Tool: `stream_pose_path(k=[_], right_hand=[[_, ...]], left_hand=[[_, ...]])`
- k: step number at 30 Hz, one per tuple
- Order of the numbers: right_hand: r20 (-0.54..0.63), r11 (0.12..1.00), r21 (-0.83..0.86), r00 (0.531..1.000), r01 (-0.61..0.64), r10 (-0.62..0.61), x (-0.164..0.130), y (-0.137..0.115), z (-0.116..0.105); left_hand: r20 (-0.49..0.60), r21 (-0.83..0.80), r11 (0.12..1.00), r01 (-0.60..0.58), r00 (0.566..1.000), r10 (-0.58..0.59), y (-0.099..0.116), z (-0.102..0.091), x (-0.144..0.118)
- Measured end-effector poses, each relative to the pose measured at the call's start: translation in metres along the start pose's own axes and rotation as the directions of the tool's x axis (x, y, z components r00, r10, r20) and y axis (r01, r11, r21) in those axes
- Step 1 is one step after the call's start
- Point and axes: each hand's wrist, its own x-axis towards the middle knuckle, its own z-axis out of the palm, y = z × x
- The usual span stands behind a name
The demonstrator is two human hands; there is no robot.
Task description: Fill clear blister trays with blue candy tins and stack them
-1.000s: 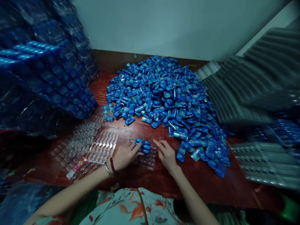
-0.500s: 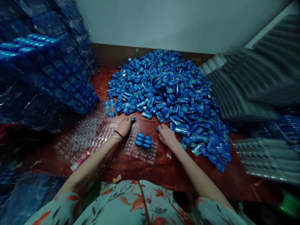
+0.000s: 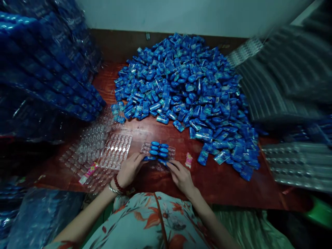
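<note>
A clear plastic blister tray (image 3: 171,152) lies in front of me with several small blue packets (image 3: 163,150) in two columns at its middle. My left hand (image 3: 129,170) is closed on one blue packet (image 3: 149,158) at the tray's near left side. Fingers of my right hand (image 3: 183,177) pinch another blue packet (image 3: 162,162), beside the first and just below the right column. Both packets are low over the near part of the tray, partly covered by my fingertips. Whether they touch the tray I cannot tell.
A large heap of blue packets (image 3: 178,79) covers the back of the red-brown table (image 3: 103,77). Loose clear trays (image 3: 115,147) lie at left, beneath tall stacks of blue packs (image 3: 52,65). Grey tray stacks (image 3: 275,90) rise at right. A pink wrapper (image 3: 189,160) lies near my right hand.
Both hands have moved toward me, bringing a blue packet each from beyond and beside the tray to its near part. The view has tilted slightly.
</note>
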Motion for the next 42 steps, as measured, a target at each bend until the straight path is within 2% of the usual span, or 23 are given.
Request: stream_pose_path(k=[3,5,9,12,14,16,18,20,22,24,28,31,33,35,36,37,39,42], right_hand=[[0.155,0.978,-0.161,0.982,0.134,-0.109,0.009,0.002,-0.007],[0.259,0.95,-0.267,0.962,0.161,-0.09,0.016,-0.003,-0.014],[0.452,0.89,-0.399,0.892,0.221,-0.019,0.038,-0.026,-0.021],[0.537,0.856,-0.397,0.84,0.33,-0.075,0.052,-0.036,-0.021],[0.559,0.844,-0.381,0.821,0.377,-0.114,0.055,-0.033,-0.02],[0.549,0.85,-0.356,0.823,0.388,-0.147,0.051,-0.022,-0.018],[0.479,0.87,-0.312,0.854,0.381,-0.203,0.041,-0.007,-0.014],[0.339,0.882,-0.27,0.896,0.386,-0.288,0.03,0.007,-0.007],[0.183,0.883,-0.255,0.916,0.395,-0.357,0.021,0.016,0.0],[0.067,0.889,-0.274,0.929,0.368,-0.364,0.013,0.019,0.006],[-0.025,0.918,-0.321,0.967,0.232,-0.253,0.007,0.018,0.003],[-0.068,0.928,-0.36,0.989,0.096,-0.128,0.025,0.028,-0.013],[-0.087,0.911,-0.406,0.995,-0.076,0.044,0.054,0.042,-0.024],[-0.062,0.843,-0.471,0.963,-0.26,0.263,0.093,0.056,-0.031],[-0.004,0.8,-0.52,0.938,-0.299,0.348,0.113,0.062,-0.032],[0.054,0.764,-0.564,0.909,-0.313,0.413,0.131,0.067,-0.033],[0.131,0.737,-0.606,0.876,-0.3,0.464,0.158,0.071,-0.029],[0.208,0.749,-0.606,0.855,-0.268,0.475,0.169,0.07,-0.02]], left_hand=[[-0.023,0.123,0.982,-0.143,0.989,0.147,-0.001,0.015,0.002],[0.037,0.159,0.967,-0.197,0.98,0.194,0.0,0.02,0.001],[0.253,0.206,0.957,-0.205,0.956,0.15,0.016,0.019,0.011],[0.42,0.28,0.934,-0.222,0.903,0.089,0.033,0.015,0.024],[0.48,0.329,0.91,-0.254,0.874,0.07,0.041,0.013,0.033],[0.499,0.354,0.886,-0.299,0.862,0.091,0.045,0.012,0.039],[0.503,0.35,0.869,-0.35,0.853,0.141,0.046,0.013,0.044],[0.493,0.335,0.86,-0.386,0.849,0.189,0.045,0.016,0.045],[0.468,0.313,0.862,-0.398,0.855,0.224,0.042,0.018,0.043],[0.404,0.294,0.885,-0.36,0.886,0.227,0.039,0.018,0.038],[0.164,0.239,0.953,-0.188,0.975,0.151,0.028,0.006,0.038],[0.061,0.184,0.979,-0.086,0.995,0.075,0.015,-0.007,0.07],[0.067,0.176,0.984,-0.04,0.997,0.028,0.004,-0.007,0.108],[0.134,0.205,0.978,-0.042,0.991,0.014,-0.005,0.001,0.15],[0.151,0.216,0.975,-0.048,0.988,0.015,-0.007,0.007,0.169],[0.168,0.227,0.972,-0.055,0.986,0.016,-0.008,0.014,0.185],[0.195,0.24,0.969,-0.061,0.981,0.014,-0.008,0.027,0.207],[0.245,0.231,0.971,-0.065,0.97,0.006,-0.007,0.039,0.214]])
